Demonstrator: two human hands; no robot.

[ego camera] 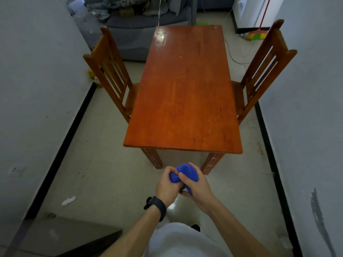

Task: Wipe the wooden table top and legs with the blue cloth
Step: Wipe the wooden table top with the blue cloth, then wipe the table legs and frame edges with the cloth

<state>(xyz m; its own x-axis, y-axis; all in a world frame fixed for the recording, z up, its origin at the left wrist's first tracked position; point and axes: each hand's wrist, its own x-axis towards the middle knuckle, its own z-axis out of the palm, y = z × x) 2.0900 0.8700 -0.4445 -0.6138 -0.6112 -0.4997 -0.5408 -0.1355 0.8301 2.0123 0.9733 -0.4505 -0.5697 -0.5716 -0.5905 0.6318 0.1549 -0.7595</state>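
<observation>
A reddish-brown wooden table (183,93) stands ahead of me, its bare top running away from me. Two near legs show below its front edge, the left leg (152,158) and the right leg (212,162). The far legs are hidden under the top. A bunched blue cloth (182,173) is held in front of my waist, short of the table's near edge. My left hand (167,188), with a black watch at the wrist, grips its left side. My right hand (196,186) wraps its right side.
A wooden chair (109,71) stands at the table's left and another chair (263,69) at its right. White walls close in on both sides. A grey sofa (133,30) sits behind the table, a broom (257,34) at the back right, and a paper scrap (68,200) lies on the floor.
</observation>
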